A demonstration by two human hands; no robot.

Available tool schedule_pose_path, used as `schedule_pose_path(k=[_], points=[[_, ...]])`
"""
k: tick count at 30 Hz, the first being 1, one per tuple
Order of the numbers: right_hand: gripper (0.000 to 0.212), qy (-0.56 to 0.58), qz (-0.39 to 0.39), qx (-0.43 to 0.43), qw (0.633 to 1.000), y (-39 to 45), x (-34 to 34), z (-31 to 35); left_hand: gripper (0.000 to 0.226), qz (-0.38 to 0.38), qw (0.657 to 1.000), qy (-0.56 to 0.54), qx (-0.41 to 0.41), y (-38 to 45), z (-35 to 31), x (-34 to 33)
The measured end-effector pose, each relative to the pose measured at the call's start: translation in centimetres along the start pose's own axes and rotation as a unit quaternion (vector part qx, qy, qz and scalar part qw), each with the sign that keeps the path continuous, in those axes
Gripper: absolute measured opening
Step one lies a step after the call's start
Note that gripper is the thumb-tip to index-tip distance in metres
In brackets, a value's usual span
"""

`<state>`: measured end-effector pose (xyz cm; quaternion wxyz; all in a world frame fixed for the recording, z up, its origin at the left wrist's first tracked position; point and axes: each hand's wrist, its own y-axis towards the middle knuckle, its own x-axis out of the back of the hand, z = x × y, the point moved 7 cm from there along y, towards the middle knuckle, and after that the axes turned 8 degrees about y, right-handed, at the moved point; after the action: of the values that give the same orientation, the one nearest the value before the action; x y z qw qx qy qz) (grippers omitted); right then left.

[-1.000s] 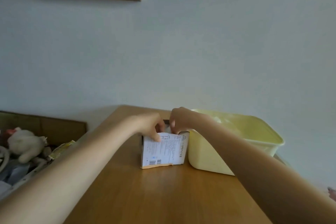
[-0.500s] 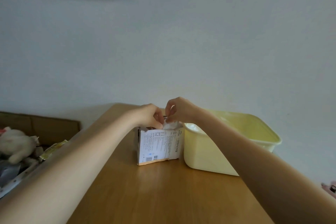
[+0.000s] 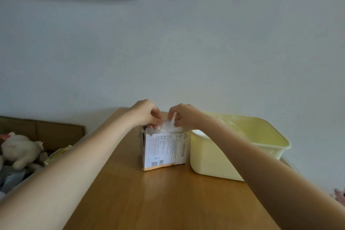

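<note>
One wad of clear plastic film point(image 3: 168, 126) bulges from the torn top of a white carton point(image 3: 166, 152). The carton stands upright on a wooden table point(image 3: 158, 201), its right side just beside a pale yellow tub point(image 3: 216, 157). The left hand point(image 3: 144, 115) and right hand point(image 3: 183, 116) meet over the opening, fingers curled and pinching the film from either side. The step would likely go best with the left hand steadying the carton's rim while the right draws a single layer straight up, slowly, lest the light carton tip or extra layers follow.
</note>
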<state>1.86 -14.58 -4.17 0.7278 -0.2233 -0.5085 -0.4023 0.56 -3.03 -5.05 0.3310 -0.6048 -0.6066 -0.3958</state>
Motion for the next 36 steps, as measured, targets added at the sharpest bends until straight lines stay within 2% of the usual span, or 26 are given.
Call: schedule_pose_path(k=[4, 8, 12, 14, 16, 18, 21, 23, 26, 28, 32, 35, 36], points=[[0.036, -0.11, 0.084, -0.02, 0.99, 0.1, -1.7, 0.8, 0.007, -0.013, 0.999, -0.044, 0.005, 0.0, 0.2, 0.8], [0.054, -0.063, 0.101, -0.002, 0.993, 0.0, -2.3, 2.3, 0.008, -0.054, 0.997, -0.058, 0.007, -0.2, 0.2, 1.8], [0.029, -0.061, 0.107, 0.0, 0.992, 0.1, -4.7, 2.4, 0.016, -0.084, 0.996, 0.002, -0.007, -0.6, -0.1, 2.3], [0.027, -0.025, 0.104, -0.008, 0.994, 0.3, -4.6, 2.4, 0.016, -0.089, 0.996, 0.025, -0.014, -0.7, -0.3, 2.3], [0.03, 0.029, 0.074, -0.032, 0.996, 0.4, -3.2, 2.1, 0.016, -0.083, 0.996, 0.035, -0.018, -0.7, -0.5, 2.0], [0.028, 0.069, 0.0, -0.069, 0.995, 0.8, -1.1, 1.3, 0.018, -0.074, 0.996, 0.037, -0.02, -0.7, -0.6, 1.7], [0.018, 0.048, -0.089, -0.08, 0.992, 1.3, 0.5, 1.1, 0.013, -0.06, 0.996, 0.063, -0.015, -0.7, -1.0, 1.5], [0.017, 0.089, -0.099, -0.073, 0.988, 1.4, 0.7, 1.5, 0.012, -0.037, 0.996, 0.08, 0.005, -0.5, -1.1, 1.0], [0.02, 0.167, -0.103, -0.062, 0.979, 1.2, 1.1, 1.5, 0.015, 0.039, 0.99, 0.132, 0.036, -0.6, -0.6, -0.5], [0.013, 0.211, -0.107, -0.07, 0.969, 0.8, 1.7, 0.7, 0.024, 0.076, 0.98, 0.18, 0.043, -0.2, -0.2, -1.4], [0.012, 0.319, -0.134, -0.073, 0.935, 0.1, 2.8, -1.2, 0.025, 0.081, 0.983, 0.156, 0.043, 0.8, 0.3, -1.3], [0.027, 0.41, -0.168, -0.059, 0.894, -0.3, 3.8, -2.4, 0.004, 0.094, 0.984, 0.143, 0.055, 0.8, 0.5, -1.4], [0.029, 0.437, -0.185, -0.053, 0.879, -0.4, 4.3, -2.6, 0.008, 0.094, 0.982, 0.148, 0.063, 0.9, 0.7, -1.4]])
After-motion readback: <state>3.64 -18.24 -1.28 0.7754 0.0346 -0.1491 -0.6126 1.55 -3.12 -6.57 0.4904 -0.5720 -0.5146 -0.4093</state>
